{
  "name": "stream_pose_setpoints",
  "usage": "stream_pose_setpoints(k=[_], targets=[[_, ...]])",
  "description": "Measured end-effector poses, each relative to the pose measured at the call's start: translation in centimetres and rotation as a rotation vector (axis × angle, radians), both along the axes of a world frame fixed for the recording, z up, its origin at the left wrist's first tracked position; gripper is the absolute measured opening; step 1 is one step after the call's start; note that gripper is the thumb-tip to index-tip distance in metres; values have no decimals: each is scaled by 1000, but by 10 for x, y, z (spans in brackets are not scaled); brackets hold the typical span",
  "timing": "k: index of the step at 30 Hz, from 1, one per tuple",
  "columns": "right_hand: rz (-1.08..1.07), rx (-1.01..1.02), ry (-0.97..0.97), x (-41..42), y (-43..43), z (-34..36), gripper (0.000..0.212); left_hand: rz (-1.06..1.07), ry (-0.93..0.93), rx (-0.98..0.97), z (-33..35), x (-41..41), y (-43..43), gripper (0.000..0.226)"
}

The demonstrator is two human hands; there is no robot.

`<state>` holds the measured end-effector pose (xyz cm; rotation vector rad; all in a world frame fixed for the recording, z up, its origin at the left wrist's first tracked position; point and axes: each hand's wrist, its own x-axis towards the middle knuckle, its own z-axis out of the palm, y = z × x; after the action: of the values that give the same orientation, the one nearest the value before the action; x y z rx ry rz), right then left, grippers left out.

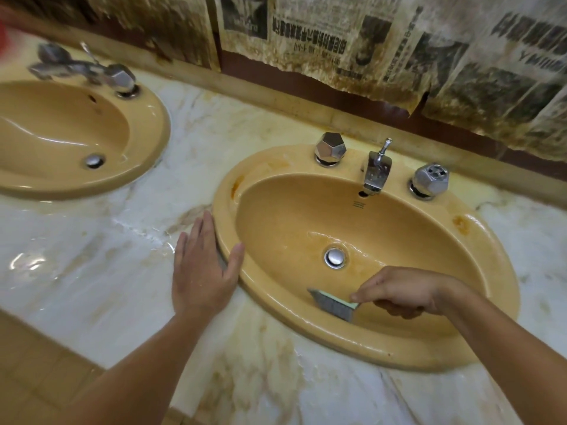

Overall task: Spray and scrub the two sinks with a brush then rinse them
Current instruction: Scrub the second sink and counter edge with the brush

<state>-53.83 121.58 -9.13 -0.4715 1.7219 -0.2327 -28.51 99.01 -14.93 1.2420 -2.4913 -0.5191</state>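
Head view: right hand (399,294) grips the brush (333,303), handle hidden in its fingers, inside the right sink (491,302); left hand (201,271) lies flat, fingers straight, on the table (92,256).

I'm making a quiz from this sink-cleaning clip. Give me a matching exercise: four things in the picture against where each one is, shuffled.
Things:
1. brush
2. left hand
3. drain plug
4. stained newspaper

Places:
A. on the wall behind the counter
B. flat on the marble counter at the sink's rim
C. bottom of the right sink
D. held by the right hand, on the basin's near wall

Pairs: 1-D, 2-B, 3-C, 4-A
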Motion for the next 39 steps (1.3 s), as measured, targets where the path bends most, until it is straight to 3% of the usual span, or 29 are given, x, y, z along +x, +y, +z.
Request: stream_pose_setpoints(k=[3, 5, 9, 10, 14, 16, 18, 21, 23, 26, 27, 31, 32, 33, 35, 36, 39], targets=[[235, 129, 356, -6, 1, -5, 34, -4, 11, -3, 0, 1, 0, 84], [288, 102, 437, -5, -1, -9, 36, -13, 15, -4, 1, 0, 0, 86], [2, -86, -3, 15, -16, 3, 38, -26, 17, 25, 1, 2, 0, 90], [-2, -95, -3, 16, -17, 1, 37, -30, 33, 46, 1, 3, -2, 88], [332, 36, 460, 6, -20, -20, 37, 29, 85, 86, 5, 2, -15, 83], [380, 45, 547, 6, -22, -25, 36, 15, 74, 59, 8, 2, -25, 77], [271, -58, 372, 12, -27, -17, 37, -13, 59, 42, 8, 2, -33, 74], [-24, -191, -55, 23, -35, -5, 35, -14, 47, 22, 4, 3, -38, 75], [2, -155, 45, 22, -36, -11, 35, -11, 28, -2, 2, 2, -39, 74], [271, 24, 547, 19, -30, -34, 39, 13, 3, -8, 1, 2, -40, 77], [257, 21, 589, 22, -30, -37, 38, 15, 1, -3, 1, 2, -40, 80], [-75, -167, 117, 33, -46, -19, 32, 37, -19, -6, -2, 1, -41, 91], [-96, -162, 105, 32, -47, -19, 29, 39, -22, -2, -2, 2, -41, 92], [-29, -121, 214, 30, -46, -23, 29, 39, -21, 3, -3, 2, -41, 93], [143, 33, 554, 31, -45, -27, 27, 39, -30, 2, -2, 3, -41, 93], [119, 26, 555, 32, -46, -30, 27, 37, -40, -5, -2, 3, -41, 94], [-16, -116, 207, 39, -55, -21, 39, 39, -61, -13, -3, 2, -42, 95]])
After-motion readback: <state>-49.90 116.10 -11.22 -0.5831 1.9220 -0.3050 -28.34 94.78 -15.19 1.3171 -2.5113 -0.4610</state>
